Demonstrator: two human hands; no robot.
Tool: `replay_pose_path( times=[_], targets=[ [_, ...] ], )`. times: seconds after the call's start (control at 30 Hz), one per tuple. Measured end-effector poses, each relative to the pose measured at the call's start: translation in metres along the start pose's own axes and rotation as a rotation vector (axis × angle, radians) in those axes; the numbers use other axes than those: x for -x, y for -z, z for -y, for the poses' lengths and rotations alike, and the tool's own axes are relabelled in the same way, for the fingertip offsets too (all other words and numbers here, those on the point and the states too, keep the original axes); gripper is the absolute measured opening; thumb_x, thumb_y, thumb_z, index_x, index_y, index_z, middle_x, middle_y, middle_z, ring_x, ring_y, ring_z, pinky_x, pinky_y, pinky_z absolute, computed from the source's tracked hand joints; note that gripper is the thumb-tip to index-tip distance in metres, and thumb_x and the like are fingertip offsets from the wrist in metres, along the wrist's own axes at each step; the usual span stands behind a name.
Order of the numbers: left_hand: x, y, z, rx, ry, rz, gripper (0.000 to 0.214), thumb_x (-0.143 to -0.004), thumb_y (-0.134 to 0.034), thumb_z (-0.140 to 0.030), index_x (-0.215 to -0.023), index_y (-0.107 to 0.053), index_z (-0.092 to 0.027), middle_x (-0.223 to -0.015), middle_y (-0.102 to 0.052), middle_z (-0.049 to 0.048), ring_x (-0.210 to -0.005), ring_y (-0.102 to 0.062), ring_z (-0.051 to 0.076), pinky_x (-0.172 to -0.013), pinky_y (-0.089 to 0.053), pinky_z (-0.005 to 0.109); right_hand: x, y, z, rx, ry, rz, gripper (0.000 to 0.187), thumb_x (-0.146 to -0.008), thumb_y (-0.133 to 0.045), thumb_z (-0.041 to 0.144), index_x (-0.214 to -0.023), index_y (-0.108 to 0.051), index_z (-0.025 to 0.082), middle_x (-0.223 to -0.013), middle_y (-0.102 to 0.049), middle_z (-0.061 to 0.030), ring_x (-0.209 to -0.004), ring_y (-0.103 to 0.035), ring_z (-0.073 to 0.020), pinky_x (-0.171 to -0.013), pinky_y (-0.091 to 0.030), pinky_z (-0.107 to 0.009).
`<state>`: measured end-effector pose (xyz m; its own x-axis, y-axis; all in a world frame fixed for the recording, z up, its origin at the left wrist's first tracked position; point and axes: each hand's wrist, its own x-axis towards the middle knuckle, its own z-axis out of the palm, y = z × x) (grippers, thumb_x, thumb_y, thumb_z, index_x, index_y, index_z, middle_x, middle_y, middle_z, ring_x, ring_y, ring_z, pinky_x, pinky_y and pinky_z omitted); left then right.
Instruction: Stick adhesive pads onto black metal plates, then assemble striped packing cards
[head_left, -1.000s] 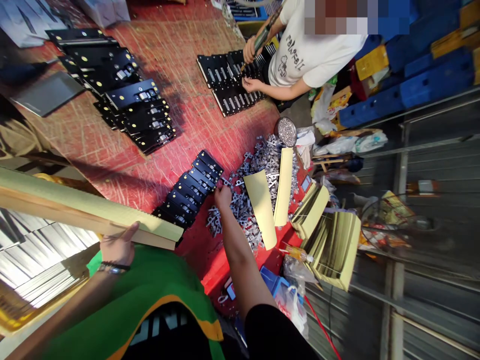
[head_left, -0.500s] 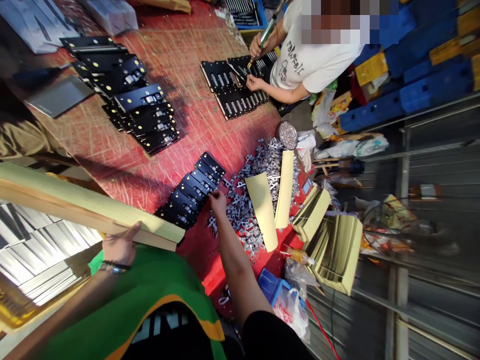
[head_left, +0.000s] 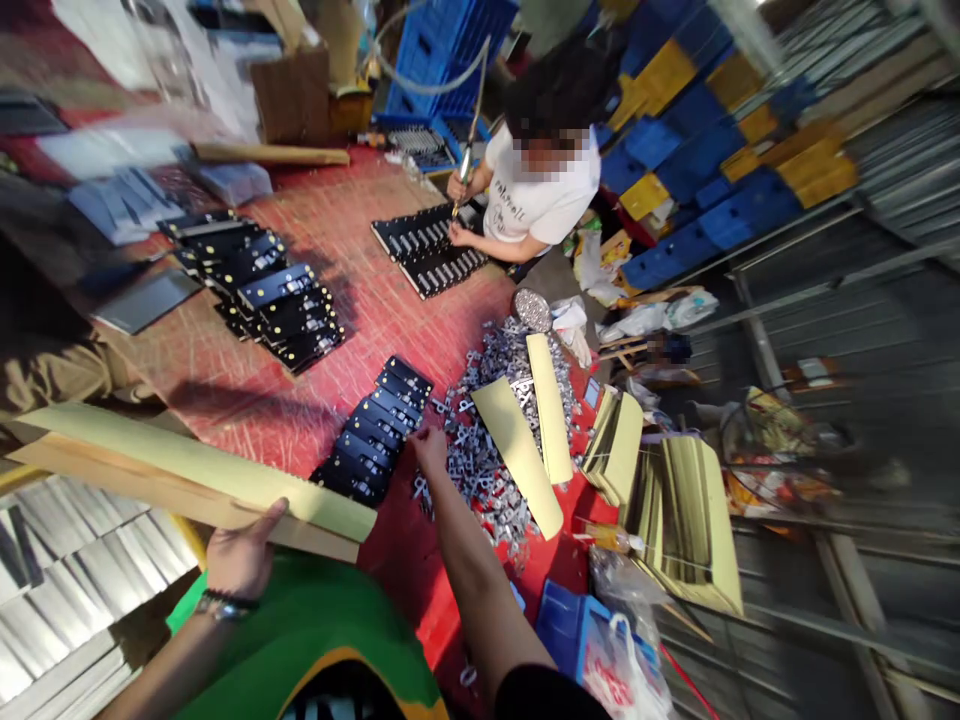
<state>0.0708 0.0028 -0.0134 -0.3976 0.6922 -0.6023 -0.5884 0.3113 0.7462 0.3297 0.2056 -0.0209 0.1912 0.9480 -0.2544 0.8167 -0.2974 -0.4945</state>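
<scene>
Head view: silvery bits (head_left: 532, 310) fill a round dish (head_left: 515, 304) beside metal parts (head_left: 463, 445).

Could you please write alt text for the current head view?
A person's left hand holds long pale strips; the right hand is at a row of black plates on a red table, beside a pile of metal parts. A co-worker holds a tool over more black plates.

Mid-frame, a row of plates (head_left: 375, 430) lies on the desk (head_left: 397, 330), left of a parts heap (head_left: 463, 450); strips (head_left: 517, 455) lie on it, bundles (head_left: 690, 520) at lower right.
</scene>
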Motion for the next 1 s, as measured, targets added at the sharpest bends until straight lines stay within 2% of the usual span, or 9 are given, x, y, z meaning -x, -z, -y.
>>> replay_pose_path(
  times=[0.1,0.17,0.23,0.37,0.57,0.7,0.8,0.9,1.0],
  targets=[
    [0.003,-0.011,0.01,0.026,-0.005,-0.007,0.042,-0.066,-0.091,-0.033,-0.099,-0.067,-0.022,-0.092,-0.08,-0.0039,-0.096,-0.075,0.028,-0.088,-0.063,0.037,0.037,0.002,0.021,-0.298,0.201,0.391,0.028,-0.089,-0.068,0.044,-0.095,-0.072,0.017,-0.083,-0.069,-0.0027,-0.081,-0.064,-0.019,-0.075,-0.052,-0.029],
    [0.011,-0.02,0.018,-0.049,-0.026,0.141,0.043,-0.066,-0.089,-0.038,-0.1,-0.069,-0.021,-0.095,-0.081,-0.001,-0.101,-0.075,0.033,-0.093,-0.062,0.042,0.067,0.001,0.034,-0.412,0.407,0.701,0.045,-0.084,-0.076,0.052,-0.113,-0.071,0.019,-0.095,-0.071,-0.0029,-0.087,-0.065,-0.0187,-0.079,-0.052,-0.029],
    [0.02,-0.03,0.021,-0.178,-0.053,0.3,0.045,-0.066,-0.087,-0.046,-0.1,-0.072,-0.021,-0.094,-0.081,0.0019,-0.103,-0.074,0.037,-0.094,-0.061,0.045,0.094,0.006,0.044,-0.454,0.537,0.862,0.061,-0.075,-0.083,0.057,-0.123,-0.068,0.022,-0.105,-0.071,-0.0029,-0.093,-0.065,-0.0195,-0.083,-0.052,-0.03],
    [0.024,-0.048,-0.007,-0.204,-0.117,0.443,0.054,-0.065,-0.088,-0.057,-0.1,-0.07,-0.02,-0.095,-0.08,0.0049,-0.099,-0.074,0.034,-0.088,-0.061,0.043,0.129,0.044,0.039,-0.493,0.549,0.745,0.054,-0.078,-0.079,0.063,-0.111,-0.071,0.022,-0.103,-0.069,-0.0031,-0.095,-0.063,-0.0219,-0.087,-0.052,-0.034],
    [-0.004,-0.072,-0.134,0.265,-0.297,0.531,0.067,-0.063,-0.093,-0.052,-0.118,-0.065,-0.026,-0.107,-0.076,0.002,-0.1,-0.071,0.022,-0.091,-0.059,0.035,0.152,0.108,-0.022,-0.48,0.436,0.876,0.051,-0.075,-0.081,0.063,-0.103,-0.075,0.02,-0.097,-0.072,-0.0019,-0.095,-0.066,-0.0234,-0.091,-0.053,-0.038],
    [-0.012,-0.083,-0.195,-0.038,-0.287,0.663,0.082,-0.054,-0.1,-0.032,-0.127,-0.065,-0.021,-0.091,-0.078,0.0045,-0.088,-0.072,0.023,-0.081,-0.059,0.035,0.164,0.113,-0.065,-0.452,0.304,0.885,0.052,-0.067,-0.084,0.062,-0.097,-0.076,0.02,-0.095,-0.074,-0.0014,-0.093,-0.066,-0.0235,-0.09,-0.053,-0.038],
    [-0.003,-0.087,-0.2,-0.329,-0.282,0.791,0.062,-0.052,-0.099,-0.029,-0.108,-0.075,-0.017,-0.081,-0.077,0.0047,-0.072,-0.068,0.019,-0.067,-0.055,0.029,0.169,0.105,-0.084,-0.385,0.263,0.903,0.032,-0.074,-0.079,0.046,-0.093,-0.076,0.021,-0.088,-0.071,0.0014,-0.083,-0.064,-0.0187,-0.081,-0.052,-0.032],
    [0.009,-0.086,-0.184,-0.488,-0.352,0.8,0.044,-0.053,-0.096,-0.035,-0.09,-0.079,-0.019,-0.075,-0.075,0.0038,-0.065,-0.062,0.017,-0.061,-0.05,0.027,0.172,0.096,-0.087,-0.131,0.279,0.899,0.008,-0.075,-0.07,0.026,-0.076,-0.072,0.018,-0.068,-0.06,0.0053,-0.065,-0.052,-0.012,-0.065,-0.043,-0.024],
    [0.02,-0.081,-0.166,-0.589,-0.439,0.771,0.041,-0.055,-0.092,-0.042,-0.086,-0.081,-0.019,-0.082,-0.076,0.0072,-0.074,-0.065,0.022,-0.07,-0.052,0.032,0.175,0.088,-0.077,0.107,0.342,0.852,0.012,-0.074,-0.066,0.02,-0.062,-0.064,0.017,-0.056,-0.048,0.0068,-0.058,-0.042,-0.0097,-0.057,-0.035,-0.023]
  ],
)
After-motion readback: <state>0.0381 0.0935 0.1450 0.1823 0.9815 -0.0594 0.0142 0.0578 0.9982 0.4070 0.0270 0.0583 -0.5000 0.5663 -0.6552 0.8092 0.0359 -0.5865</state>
